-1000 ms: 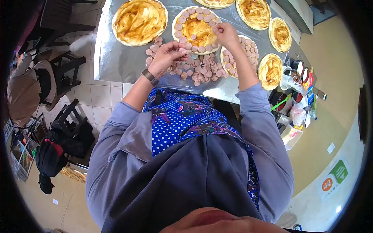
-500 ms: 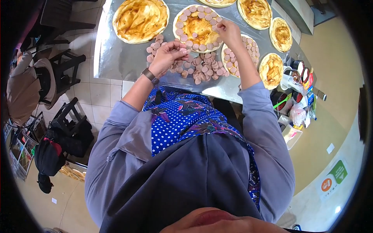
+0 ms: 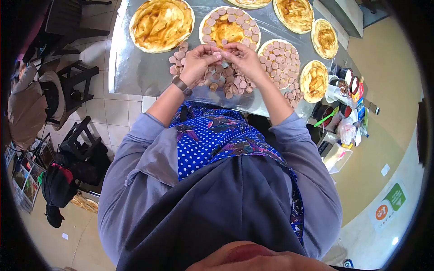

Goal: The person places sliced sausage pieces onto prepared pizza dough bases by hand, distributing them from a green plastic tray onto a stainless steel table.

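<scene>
My left hand [image 3: 199, 64] is closed in a pinch on sausage slices, partly hidden by its fingers. Thumb and fingertips of my right hand [image 3: 244, 59] meet them, pinching at a slice between the two hands. Just beyond lies a round of flat dough [image 3: 226, 30] brushed with brown sauce, sausage slices ringing its edge and a bare sauced middle. Under and around the hands spreads a pile of loose sausage slices [image 3: 235, 83]. To the right, another dough round [image 3: 279, 63] is covered with slices.
Other sauced dough rounds lie at the left [image 3: 162, 25], back right [image 3: 294, 14] and right [image 3: 314, 81] of the metal table [image 3: 131, 72]. More slices [image 3: 294, 95] sit near its front edge. Jars and packets [image 3: 346, 108] stand right; black stools [image 3: 77, 79] stand left.
My right hand has moved from the ringed dough round's right edge back toward me and left, meeting my left hand. My left hand has shifted slightly right.
</scene>
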The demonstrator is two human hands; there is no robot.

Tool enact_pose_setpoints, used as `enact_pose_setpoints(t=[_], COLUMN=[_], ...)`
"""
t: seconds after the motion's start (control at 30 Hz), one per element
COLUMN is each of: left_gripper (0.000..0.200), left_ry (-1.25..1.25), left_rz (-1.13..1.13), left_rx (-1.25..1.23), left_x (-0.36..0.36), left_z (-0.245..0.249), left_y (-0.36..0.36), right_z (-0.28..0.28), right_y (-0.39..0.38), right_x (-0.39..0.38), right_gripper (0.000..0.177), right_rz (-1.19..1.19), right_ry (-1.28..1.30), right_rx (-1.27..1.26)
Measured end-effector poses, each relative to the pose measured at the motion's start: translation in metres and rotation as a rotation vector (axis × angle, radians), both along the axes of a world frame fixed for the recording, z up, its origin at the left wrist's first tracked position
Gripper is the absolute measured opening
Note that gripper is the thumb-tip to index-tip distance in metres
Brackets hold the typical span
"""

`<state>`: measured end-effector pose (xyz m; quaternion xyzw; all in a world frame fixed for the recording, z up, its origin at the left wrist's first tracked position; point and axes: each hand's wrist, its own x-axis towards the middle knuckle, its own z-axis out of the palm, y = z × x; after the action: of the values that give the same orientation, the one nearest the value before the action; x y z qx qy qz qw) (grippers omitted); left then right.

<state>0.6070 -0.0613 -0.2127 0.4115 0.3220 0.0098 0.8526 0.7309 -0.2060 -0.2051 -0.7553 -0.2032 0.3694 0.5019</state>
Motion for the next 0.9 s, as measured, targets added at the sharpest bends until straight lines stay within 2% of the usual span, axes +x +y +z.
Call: enact_pose_setpoints(t=[0.03,0.07,0.23,0.33,0.37,0.43,0.47,0.53,0.63,0.7,0.77,0.8,0.83,0.9], left_gripper=[0.025,0.026,0.024,0.021,0.021,0.02,0.019,0.02,0.02,0.022,0.022,0.022,0.022,0.021], left_ry=[0.002,0.005,0.036,0.043,0.013,-0.006,-0.022,-0.031,-0.042,-0.073,-0.065,-0.06,-0.056,0.002], left_rz=[-0.016,-0.031,0.013,0.031,0.036,0.047,0.057,0.092,0.115,0.121,0.155,0.18,0.179,0.185], left_rx=[0.018,0.037,0.072,0.19,0.26,0.241,0.22,0.26,0.34,0.364,0.44,0.515,0.516,0.761], left_x=[0.002,0.002,0.005,0.007,0.007,0.01,0.012,0.016,0.027,0.03,0.027,0.024,0.019,0.001], left_z=[0.002,0.004,0.005,0.001,-0.001,0.001,0.002,0.003,-0.001,-0.007,-0.004,-0.003,-0.003,-0.003], left_y=[-0.001,-0.001,0.001,0.004,0.006,0.009,0.011,0.012,0.015,0.018,0.024,0.027,0.031,0.042], right_z=[0.0,0.0,-0.008,-0.015,-0.019,-0.025,-0.029,-0.014,0.005,-0.006,-0.019,-0.035,-0.028,-0.014], right_y=[0.002,0.004,0.008,0.014,0.012,0.015,0.017,0.025,0.039,0.045,0.055,0.06,0.065,0.074], right_x=[-0.006,-0.007,0.024,0.046,0.05,0.056,0.055,0.038,0.021,0.033,0.049,0.061,0.062,0.07], right_gripper=[0.019,0.017,0.015,0.012,0.012,0.016,0.016,0.02,0.027,0.026,0.018,0.014,0.014,0.015], right_rz=[-0.073,-0.127,-0.164,-0.05,-0.049,0.034,0.042,-0.02,-0.005,-0.002,-0.095,-0.129,-0.13,-0.011], right_ry=[0.15,0.203,0.137,-0.258,-0.258,-0.803,-0.803,-0.069,0.074,0.081,-0.114,-0.142,-0.138,-0.486], right_rx=[0.115,0.124,0.137,-0.049,-0.048,-0.089,-0.083,0.226,0.141,0.148,0.142,0.097,0.097,-0.096])
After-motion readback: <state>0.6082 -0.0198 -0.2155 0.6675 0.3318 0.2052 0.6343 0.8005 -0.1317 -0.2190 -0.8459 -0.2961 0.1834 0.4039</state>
